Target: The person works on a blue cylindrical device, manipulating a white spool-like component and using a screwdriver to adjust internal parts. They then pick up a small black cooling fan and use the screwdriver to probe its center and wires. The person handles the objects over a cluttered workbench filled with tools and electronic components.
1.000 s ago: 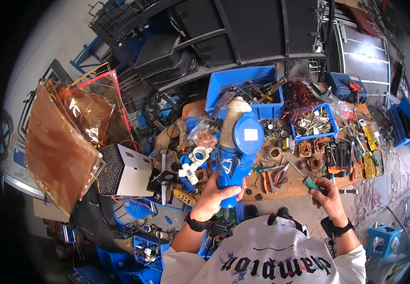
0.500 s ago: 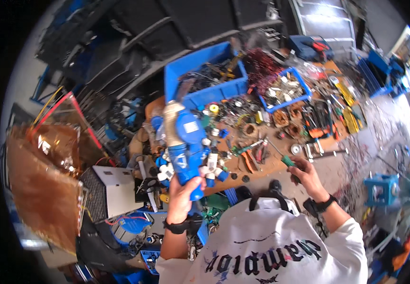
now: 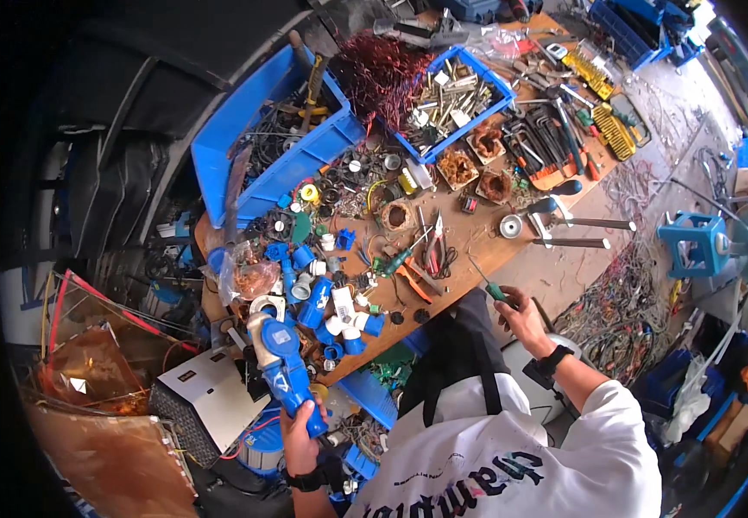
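My left hand (image 3: 302, 432) grips the lower end of a blue industrial connector (image 3: 292, 382) with a round hinged cap and a beige top, held tilted by the table's left front. My right hand (image 3: 519, 319) is closed on a green-handled screwdriver (image 3: 495, 292), its thin shaft pointing up-left at the front edge of the wooden table (image 3: 451, 253). Between the hands lie blue and white plastic fittings (image 3: 315, 302), pliers (image 3: 434, 246) and orange-handled cutters (image 3: 412, 278). Right of these are bar clamps (image 3: 581, 242).
Blue crates (image 3: 218, 164) of tools and metal parts, a red wire tangle (image 3: 368, 82) and tool sets (image 3: 600, 129) crowd the back. At left stand a white box (image 3: 201, 388) and brown sheets (image 3: 106, 457). A blue stool (image 3: 690, 246) and loose cables (image 3: 598, 306) lie right.
The view has swung, bringing the tabletop up and across the picture. The connector in my left hand has moved from upright at the centre to lower left, tilted. My right hand still holds the screwdriver.
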`<state>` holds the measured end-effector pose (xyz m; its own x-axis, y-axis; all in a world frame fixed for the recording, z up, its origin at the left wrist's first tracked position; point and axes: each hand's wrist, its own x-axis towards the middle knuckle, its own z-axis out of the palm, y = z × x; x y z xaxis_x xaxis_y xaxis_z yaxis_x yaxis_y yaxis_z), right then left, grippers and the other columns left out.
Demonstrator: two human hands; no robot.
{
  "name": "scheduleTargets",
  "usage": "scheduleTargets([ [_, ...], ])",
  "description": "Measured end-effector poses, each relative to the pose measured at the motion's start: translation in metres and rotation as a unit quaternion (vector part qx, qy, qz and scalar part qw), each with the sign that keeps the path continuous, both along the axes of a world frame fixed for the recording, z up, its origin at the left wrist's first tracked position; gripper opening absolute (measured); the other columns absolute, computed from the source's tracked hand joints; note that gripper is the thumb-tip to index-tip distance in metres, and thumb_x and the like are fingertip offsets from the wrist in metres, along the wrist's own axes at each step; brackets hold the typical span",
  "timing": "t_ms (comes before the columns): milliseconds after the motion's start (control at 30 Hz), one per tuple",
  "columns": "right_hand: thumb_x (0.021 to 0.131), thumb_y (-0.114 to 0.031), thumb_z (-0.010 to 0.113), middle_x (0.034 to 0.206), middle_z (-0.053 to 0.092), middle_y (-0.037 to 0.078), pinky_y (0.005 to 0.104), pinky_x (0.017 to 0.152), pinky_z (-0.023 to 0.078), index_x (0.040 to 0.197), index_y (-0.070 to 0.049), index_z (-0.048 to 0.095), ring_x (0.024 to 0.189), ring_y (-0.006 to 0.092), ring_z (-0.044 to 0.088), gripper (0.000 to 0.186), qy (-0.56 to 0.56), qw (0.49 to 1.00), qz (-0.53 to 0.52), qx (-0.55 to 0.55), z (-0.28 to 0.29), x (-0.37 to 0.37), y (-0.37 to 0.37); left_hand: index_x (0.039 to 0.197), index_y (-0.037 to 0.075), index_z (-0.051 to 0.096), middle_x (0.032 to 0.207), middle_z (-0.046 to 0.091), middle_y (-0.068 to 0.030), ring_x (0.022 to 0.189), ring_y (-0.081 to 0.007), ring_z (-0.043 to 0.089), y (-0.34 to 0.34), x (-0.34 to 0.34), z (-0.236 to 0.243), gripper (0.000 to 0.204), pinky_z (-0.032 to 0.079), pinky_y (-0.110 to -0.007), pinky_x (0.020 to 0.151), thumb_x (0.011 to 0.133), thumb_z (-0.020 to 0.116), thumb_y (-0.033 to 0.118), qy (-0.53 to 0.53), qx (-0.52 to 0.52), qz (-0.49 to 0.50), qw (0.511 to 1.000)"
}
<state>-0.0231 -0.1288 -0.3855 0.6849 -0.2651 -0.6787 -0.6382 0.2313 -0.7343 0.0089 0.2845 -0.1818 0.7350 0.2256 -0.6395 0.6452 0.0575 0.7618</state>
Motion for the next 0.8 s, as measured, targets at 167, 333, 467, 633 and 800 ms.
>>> scheduleTargets([
  [167, 0.093, -0.014, 0.065, 0.092, 0.063, 0.007, 0.0264, 0.054, 0.046, 0.129, 0.001, 0.055, 0.062, 0.0107, 0.057, 0.040, 0.021, 1.000, -0.013, -0.003, -0.043, 0.032, 0.001, 0.113, -0.002, 0.054, 0.091, 0.063, -0.0123, 0.073, -0.0200, 0.061, -0.008, 0.004, -0.018, 0.038, 0.050, -0.033, 0.065, 0.082, 0.070, 0.013, 0.033, 0.022, 0.020, 0.999],
  [333, 0.095, -0.019, 0.065, 0.105, 0.061, 0.005, 0.0233, 0.062, 0.046, 0.134, -0.002, 0.051, 0.076, 0.0086, 0.056, 0.045, 0.017, 0.994, -0.098, 0.034, -0.075, 0.070, 0.014, 0.121, -0.001, 0.052, 0.094, 0.064, -0.0105, 0.075, -0.0209, 0.062, -0.010, -0.001, -0.035, 0.048, 0.051, -0.034, 0.065, 0.082, 0.073, 0.018, 0.075, 0.076, 0.028, 0.994],
  [467, 0.096, -0.020, 0.065, 0.116, 0.059, 0.007, 0.0252, 0.075, 0.050, 0.136, 0.000, 0.048, 0.091, 0.0124, 0.059, 0.048, 0.011, 0.995, -0.099, 0.027, -0.095, 0.093, 0.024, 0.133, -0.007, 0.051, 0.128, 0.055, -0.0251, 0.114, -0.0372, 0.054, -0.012, 0.000, -0.031, 0.049, 0.044, -0.047, 0.100, 0.088, 0.066, 0.006, 0.173, 0.338, -0.217, 0.899],
  [633, 0.093, -0.017, 0.065, 0.135, 0.052, 0.010, 0.0329, 0.097, 0.046, 0.146, -0.002, 0.040, 0.115, 0.0176, 0.054, 0.061, -0.051, 0.994, -0.022, -0.098, -0.117, 0.117, 0.034, 0.138, -0.003, 0.047, 0.127, 0.057, -0.0194, 0.113, -0.0338, 0.056, -0.023, 0.005, -0.047, 0.053, 0.047, -0.045, 0.095, 0.088, 0.063, 0.006, 0.236, 0.184, 0.072, 0.951],
  [800, 0.082, 0.001, 0.062, 0.130, 0.052, 0.018, 0.0415, 0.109, 0.038, 0.144, -0.002, 0.038, 0.124, 0.0324, 0.049, 0.067, -0.071, 0.966, 0.063, -0.241, -0.103, 0.133, 0.044, 0.140, 0.000, 0.043, 0.123, 0.058, -0.0136, 0.105, -0.0265, 0.060, -0.018, 0.003, -0.058, 0.057, 0.052, -0.038, 0.086, 0.087, 0.062, 0.003, 0.261, 0.150, 0.097, 0.949],
])
